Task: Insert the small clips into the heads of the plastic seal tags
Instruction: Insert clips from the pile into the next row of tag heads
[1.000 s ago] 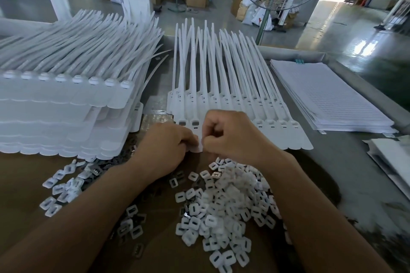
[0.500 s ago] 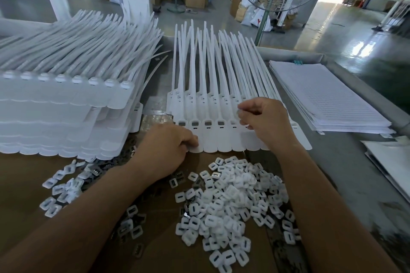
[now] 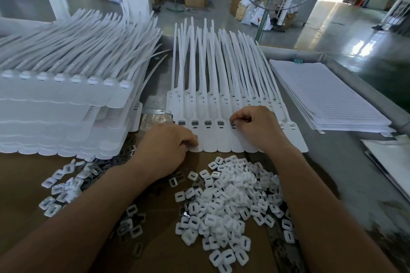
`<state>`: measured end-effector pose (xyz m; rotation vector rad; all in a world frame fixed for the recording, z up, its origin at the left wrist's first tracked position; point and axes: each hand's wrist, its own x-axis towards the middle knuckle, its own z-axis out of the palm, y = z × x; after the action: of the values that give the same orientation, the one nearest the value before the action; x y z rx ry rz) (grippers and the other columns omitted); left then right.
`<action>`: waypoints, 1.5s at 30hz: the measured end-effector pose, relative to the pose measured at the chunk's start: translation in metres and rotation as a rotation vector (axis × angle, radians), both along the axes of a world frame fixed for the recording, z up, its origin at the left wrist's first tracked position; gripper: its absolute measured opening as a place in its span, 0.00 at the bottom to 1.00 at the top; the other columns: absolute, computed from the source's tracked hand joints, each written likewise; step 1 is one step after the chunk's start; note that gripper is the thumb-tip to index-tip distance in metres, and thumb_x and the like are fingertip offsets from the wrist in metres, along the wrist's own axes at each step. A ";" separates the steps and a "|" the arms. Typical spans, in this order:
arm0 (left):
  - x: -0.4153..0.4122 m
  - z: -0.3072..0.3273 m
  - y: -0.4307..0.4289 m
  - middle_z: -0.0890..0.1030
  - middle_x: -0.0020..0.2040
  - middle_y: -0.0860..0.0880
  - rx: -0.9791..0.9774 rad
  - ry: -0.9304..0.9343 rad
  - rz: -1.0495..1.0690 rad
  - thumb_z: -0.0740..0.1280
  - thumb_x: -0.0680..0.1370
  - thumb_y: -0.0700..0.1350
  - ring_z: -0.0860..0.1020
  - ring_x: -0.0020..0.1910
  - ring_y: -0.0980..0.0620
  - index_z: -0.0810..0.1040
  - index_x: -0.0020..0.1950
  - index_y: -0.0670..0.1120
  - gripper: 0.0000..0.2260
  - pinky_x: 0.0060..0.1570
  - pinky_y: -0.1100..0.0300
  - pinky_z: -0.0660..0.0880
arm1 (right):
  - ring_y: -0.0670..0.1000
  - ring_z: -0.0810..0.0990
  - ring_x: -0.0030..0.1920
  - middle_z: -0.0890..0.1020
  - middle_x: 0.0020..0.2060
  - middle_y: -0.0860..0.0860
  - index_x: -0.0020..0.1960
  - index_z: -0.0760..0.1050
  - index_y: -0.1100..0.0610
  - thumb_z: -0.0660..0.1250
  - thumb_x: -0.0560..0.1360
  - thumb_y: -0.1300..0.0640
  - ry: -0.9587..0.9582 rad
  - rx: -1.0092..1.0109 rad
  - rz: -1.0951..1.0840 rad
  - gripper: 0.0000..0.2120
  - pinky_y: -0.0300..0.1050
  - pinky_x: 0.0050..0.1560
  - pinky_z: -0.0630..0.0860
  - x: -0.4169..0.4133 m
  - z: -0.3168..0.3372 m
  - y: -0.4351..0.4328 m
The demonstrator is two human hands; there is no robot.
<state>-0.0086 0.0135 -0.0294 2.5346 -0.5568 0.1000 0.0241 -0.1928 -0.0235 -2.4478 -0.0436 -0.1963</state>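
Observation:
A row of white plastic seal tags (image 3: 213, 95) lies flat in front of me, straps pointing away. Several heads at the left end hold grey metal clips (image 3: 207, 123). My right hand (image 3: 257, 127) hovers over the fifth head, fingers curled, pinching a small clip (image 3: 233, 125) against it. My left hand (image 3: 165, 148) rests on the near left corner of the row, fingers curled onto the tag ends. A heap of small white caps (image 3: 230, 204) lies below my hands, with dark metal clips (image 3: 177, 180) scattered beside it.
A tall stack of white seal tags (image 3: 64, 104) fills the left. Loose caps (image 3: 62, 190) lie near it on brown cardboard (image 3: 20, 179). Stacked white sheets (image 3: 328, 97) sit to the right, more sheets (image 3: 390, 155) at the far right. A fan and boxes stand behind.
My right hand left the near end of the row beside my left hand, moved right and away over the tag heads, then settled on the fifth head. More heads now show clips.

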 end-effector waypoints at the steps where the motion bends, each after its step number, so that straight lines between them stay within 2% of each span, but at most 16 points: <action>1: 0.000 0.000 0.000 0.80 0.55 0.55 0.000 0.000 -0.001 0.62 0.76 0.37 0.76 0.55 0.58 0.81 0.53 0.49 0.13 0.56 0.69 0.63 | 0.37 0.74 0.38 0.75 0.33 0.37 0.43 0.81 0.52 0.65 0.74 0.63 -0.005 0.006 -0.006 0.09 0.29 0.41 0.67 0.000 -0.001 0.000; 4: 0.000 0.000 0.000 0.80 0.56 0.55 0.002 0.008 -0.004 0.62 0.76 0.38 0.75 0.55 0.59 0.81 0.54 0.50 0.12 0.56 0.68 0.63 | 0.39 0.75 0.40 0.76 0.33 0.38 0.43 0.81 0.52 0.65 0.74 0.63 -0.014 0.033 -0.022 0.09 0.34 0.46 0.69 0.000 -0.003 0.000; 8: 0.000 0.000 0.000 0.80 0.56 0.54 0.003 0.005 -0.007 0.61 0.76 0.37 0.75 0.56 0.58 0.81 0.54 0.49 0.13 0.56 0.68 0.63 | 0.36 0.74 0.38 0.75 0.33 0.36 0.39 0.77 0.48 0.65 0.74 0.63 -0.005 0.029 -0.023 0.11 0.30 0.41 0.67 0.002 -0.005 0.000; 13: 0.000 0.000 -0.001 0.80 0.56 0.54 0.024 -0.001 -0.013 0.61 0.76 0.38 0.75 0.56 0.57 0.81 0.54 0.50 0.13 0.55 0.69 0.63 | 0.36 0.74 0.39 0.76 0.33 0.36 0.36 0.75 0.46 0.64 0.74 0.63 0.007 0.079 -0.043 0.13 0.28 0.40 0.66 0.003 -0.005 -0.002; 18: -0.001 0.001 -0.001 0.80 0.56 0.54 0.021 -0.013 -0.019 0.61 0.76 0.38 0.75 0.56 0.58 0.81 0.54 0.50 0.13 0.55 0.69 0.63 | 0.36 0.72 0.37 0.73 0.33 0.34 0.38 0.75 0.46 0.65 0.73 0.62 -0.003 -0.006 -0.031 0.12 0.29 0.39 0.65 0.003 -0.005 0.000; 23: -0.001 0.001 -0.001 0.81 0.55 0.55 0.021 -0.035 -0.018 0.61 0.76 0.37 0.75 0.55 0.58 0.81 0.53 0.49 0.13 0.54 0.71 0.61 | 0.44 0.75 0.43 0.74 0.35 0.39 0.41 0.74 0.48 0.69 0.72 0.60 -0.008 0.012 -0.078 0.08 0.39 0.47 0.70 0.002 -0.005 0.002; 30: 0.000 0.002 0.000 0.80 0.55 0.55 0.022 -0.047 -0.022 0.62 0.76 0.37 0.75 0.55 0.60 0.81 0.53 0.49 0.13 0.54 0.72 0.60 | 0.45 0.75 0.44 0.74 0.35 0.39 0.42 0.73 0.48 0.68 0.72 0.58 0.002 0.006 -0.104 0.07 0.39 0.45 0.69 0.002 -0.004 0.004; 34: 0.001 0.002 0.000 0.80 0.55 0.55 0.025 -0.046 -0.022 0.61 0.76 0.37 0.75 0.55 0.60 0.81 0.54 0.49 0.13 0.54 0.73 0.60 | 0.42 0.74 0.42 0.74 0.34 0.38 0.40 0.73 0.47 0.69 0.72 0.58 -0.011 0.017 -0.100 0.07 0.37 0.44 0.68 0.004 -0.005 0.003; 37: 0.000 0.003 0.001 0.80 0.55 0.56 0.028 -0.052 -0.021 0.62 0.76 0.37 0.75 0.55 0.60 0.81 0.53 0.49 0.13 0.53 0.73 0.59 | 0.39 0.72 0.38 0.73 0.33 0.37 0.38 0.74 0.48 0.69 0.72 0.58 -0.033 -0.007 -0.076 0.07 0.32 0.38 0.65 0.005 -0.006 0.002; 40: 0.000 0.003 0.001 0.81 0.55 0.55 0.021 -0.050 -0.020 0.62 0.76 0.37 0.76 0.54 0.59 0.82 0.53 0.49 0.13 0.53 0.73 0.60 | 0.38 0.72 0.37 0.73 0.33 0.37 0.38 0.74 0.48 0.68 0.73 0.58 -0.036 0.000 -0.075 0.07 0.29 0.36 0.63 0.004 -0.004 0.002; 43: 0.001 0.004 0.002 0.81 0.55 0.55 -0.005 -0.019 -0.009 0.61 0.75 0.36 0.76 0.54 0.59 0.82 0.52 0.48 0.13 0.55 0.72 0.61 | 0.36 0.73 0.36 0.75 0.33 0.37 0.36 0.73 0.46 0.68 0.73 0.58 -0.047 0.050 -0.040 0.10 0.26 0.35 0.65 -0.002 0.005 0.005; 45: 0.001 0.005 0.002 0.81 0.55 0.54 -0.040 0.018 0.000 0.61 0.75 0.35 0.75 0.54 0.60 0.82 0.52 0.48 0.13 0.56 0.72 0.62 | 0.36 0.75 0.35 0.78 0.32 0.38 0.36 0.75 0.44 0.69 0.71 0.58 -0.023 0.091 0.084 0.10 0.24 0.35 0.69 -0.009 0.015 0.011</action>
<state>-0.0075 0.0154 -0.0249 2.4944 -0.5423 0.0880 0.0150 -0.1822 -0.0080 -2.3477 -0.1448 -0.1849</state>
